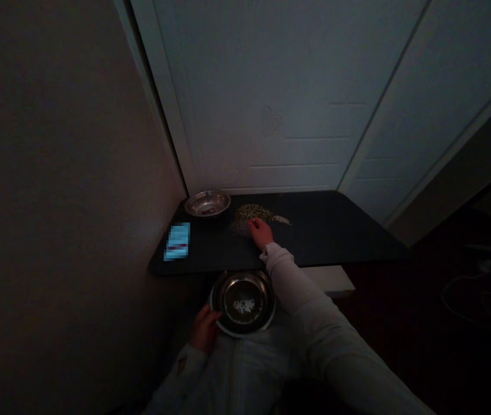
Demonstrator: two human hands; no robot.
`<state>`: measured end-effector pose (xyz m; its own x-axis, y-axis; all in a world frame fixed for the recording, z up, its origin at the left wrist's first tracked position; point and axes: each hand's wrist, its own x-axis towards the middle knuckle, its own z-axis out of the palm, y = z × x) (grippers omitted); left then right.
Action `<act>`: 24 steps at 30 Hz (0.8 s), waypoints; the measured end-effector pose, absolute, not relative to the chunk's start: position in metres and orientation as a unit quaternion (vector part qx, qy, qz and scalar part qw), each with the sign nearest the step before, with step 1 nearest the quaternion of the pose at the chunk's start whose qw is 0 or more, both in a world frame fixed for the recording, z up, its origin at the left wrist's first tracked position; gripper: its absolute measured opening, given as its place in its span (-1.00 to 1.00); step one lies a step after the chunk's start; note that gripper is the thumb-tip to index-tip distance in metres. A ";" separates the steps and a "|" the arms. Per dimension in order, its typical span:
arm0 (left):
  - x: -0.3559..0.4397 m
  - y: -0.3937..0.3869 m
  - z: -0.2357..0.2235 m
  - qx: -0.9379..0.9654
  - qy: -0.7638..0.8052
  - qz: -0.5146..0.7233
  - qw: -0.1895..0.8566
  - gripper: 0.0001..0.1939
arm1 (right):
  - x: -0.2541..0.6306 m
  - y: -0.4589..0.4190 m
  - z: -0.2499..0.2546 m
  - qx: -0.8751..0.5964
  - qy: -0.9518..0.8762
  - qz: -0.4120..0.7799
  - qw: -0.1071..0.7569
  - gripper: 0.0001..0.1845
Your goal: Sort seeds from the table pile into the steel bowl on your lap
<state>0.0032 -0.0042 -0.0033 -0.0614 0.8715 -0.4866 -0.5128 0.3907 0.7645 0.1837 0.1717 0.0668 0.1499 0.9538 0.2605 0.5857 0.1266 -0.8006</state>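
No readable text, labels, numbers or signs.

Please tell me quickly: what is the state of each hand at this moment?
Left hand: fingers closed on the rim of the near metal bowl.
Right hand: fingers curled at the grain pile; whether they hold anything cannot be told.

White panels (pixel 297 63) are marked with hearts (pixel 270 121); a pixelated blue item (pixel 178 241) is seen at left on the dark desk (pixel 336 230).
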 end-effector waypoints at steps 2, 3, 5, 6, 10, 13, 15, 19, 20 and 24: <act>0.003 -0.004 -0.005 0.179 0.509 0.528 0.656 -0.73 | 0.183 0.170 0.065 -0.619 -0.618 0.220 0.431 -0.75; 0.003 -0.004 -0.005 0.180 0.510 0.531 0.652 -0.72 | 0.182 0.169 0.065 -0.616 -0.622 0.221 0.429 -0.75; 0.003 -0.004 -0.006 0.181 0.512 0.538 0.645 -0.72 | 0.181 0.166 0.064 -0.607 -0.634 0.225 0.424 -0.77; 0.003 -0.004 -0.006 0.182 0.514 0.541 0.641 -0.73 | 0.180 0.165 0.065 -0.601 -0.640 0.228 0.420 -0.77; 0.003 -0.005 -0.007 0.182 0.524 0.543 0.630 -0.77 | 0.178 0.158 0.067 -0.585 -0.660 0.245 0.402 -0.78; 0.004 -0.005 -0.006 0.180 0.530 0.542 0.627 -0.77 | 0.177 0.157 0.069 -0.593 -0.668 0.235 0.383 -0.79; 0.005 -0.005 -0.004 0.174 0.535 0.544 0.623 -0.76 | 0.177 0.157 0.069 -0.598 -0.675 0.230 0.367 -0.80; 0.005 -0.005 -0.003 0.166 0.542 0.542 0.620 -0.73 | 0.178 0.157 0.068 -0.589 -0.697 0.225 0.343 -0.79; 0.005 -0.005 -0.004 0.168 0.541 0.541 0.622 -0.73 | 0.178 0.157 0.068 -0.587 -0.700 0.225 0.339 -0.79; 0.004 -0.005 -0.007 0.166 0.522 0.551 0.630 -0.73 | 0.179 0.156 0.067 -0.579 -0.714 0.227 0.322 -0.78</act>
<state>0.0043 -0.0052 -0.0070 -0.1511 0.8672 -0.4745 -0.5212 0.3379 0.7837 0.1789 0.1558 0.0674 -0.1223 0.9726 0.1978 0.6799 0.2273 -0.6972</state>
